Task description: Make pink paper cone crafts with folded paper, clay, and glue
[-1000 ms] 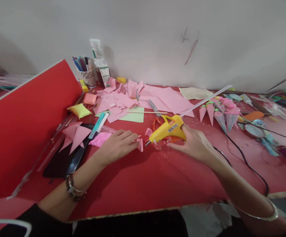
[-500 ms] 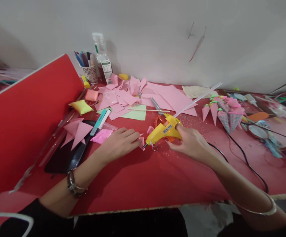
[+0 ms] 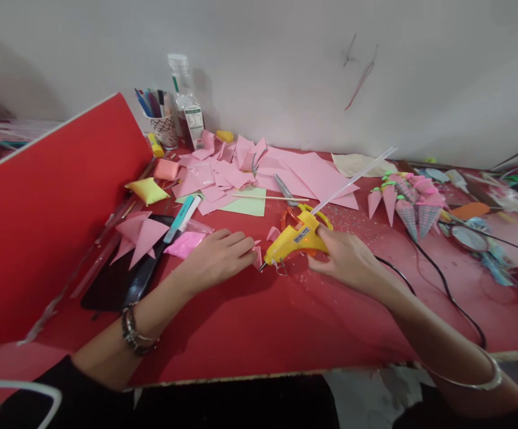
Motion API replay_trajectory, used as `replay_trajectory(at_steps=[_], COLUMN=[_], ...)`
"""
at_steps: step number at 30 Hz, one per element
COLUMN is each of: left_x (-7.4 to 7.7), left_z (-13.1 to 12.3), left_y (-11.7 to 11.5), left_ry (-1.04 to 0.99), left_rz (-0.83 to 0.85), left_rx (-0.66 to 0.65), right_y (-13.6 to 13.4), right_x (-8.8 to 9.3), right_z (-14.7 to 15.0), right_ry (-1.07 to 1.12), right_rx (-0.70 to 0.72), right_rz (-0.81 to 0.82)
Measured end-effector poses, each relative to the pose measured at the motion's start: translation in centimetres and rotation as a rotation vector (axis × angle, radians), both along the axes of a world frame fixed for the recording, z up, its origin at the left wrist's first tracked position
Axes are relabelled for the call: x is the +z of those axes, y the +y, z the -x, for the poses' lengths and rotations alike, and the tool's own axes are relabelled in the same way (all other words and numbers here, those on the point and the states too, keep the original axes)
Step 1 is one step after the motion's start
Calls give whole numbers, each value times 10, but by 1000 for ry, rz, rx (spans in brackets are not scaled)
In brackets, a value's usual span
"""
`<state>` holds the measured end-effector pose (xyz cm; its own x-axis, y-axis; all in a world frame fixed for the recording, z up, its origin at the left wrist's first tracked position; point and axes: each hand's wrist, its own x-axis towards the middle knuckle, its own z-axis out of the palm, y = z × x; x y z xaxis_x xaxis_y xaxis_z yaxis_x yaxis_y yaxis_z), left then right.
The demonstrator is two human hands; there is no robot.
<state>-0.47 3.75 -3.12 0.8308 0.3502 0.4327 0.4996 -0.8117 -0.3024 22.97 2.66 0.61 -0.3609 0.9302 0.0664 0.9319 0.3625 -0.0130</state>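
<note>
My right hand (image 3: 350,260) grips a yellow hot glue gun (image 3: 298,238) with a clear glue stick (image 3: 354,177) poking out of its back. The nozzle points left and touches a small folded pink paper piece (image 3: 257,256) on the red table (image 3: 259,322). My left hand (image 3: 216,259) lies knuckles up on the table, fingers curled, and pins that pink piece at its fingertips. The gun's black cord (image 3: 441,286) trails right across the table.
Pink paper sheets and scraps (image 3: 259,173) are heaped behind the hands, with a green sheet (image 3: 247,205), scissors (image 3: 285,193) and a wooden stick (image 3: 270,198). Finished paper cones (image 3: 402,205) lie right. A red board (image 3: 48,208) leans at left by a dark tablet (image 3: 120,280). Pen cup (image 3: 163,128) and bottle (image 3: 187,107) stand at the wall.
My right hand brought the glue gun leftward, so its nozzle closed the gap to the pink piece. The left hand stayed on the piece.
</note>
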Motion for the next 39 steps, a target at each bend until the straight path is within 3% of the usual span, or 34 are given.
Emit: replay_trajectory(at_steps=[39], left_x=[-2], left_z=[-1], left_y=[1], left_ry=[-36], left_rz=[50], left_rx=[-14], right_y=[7], right_x=[-1], right_z=[-1], right_ry=[-10], right_rx=[-58], right_rz=[46])
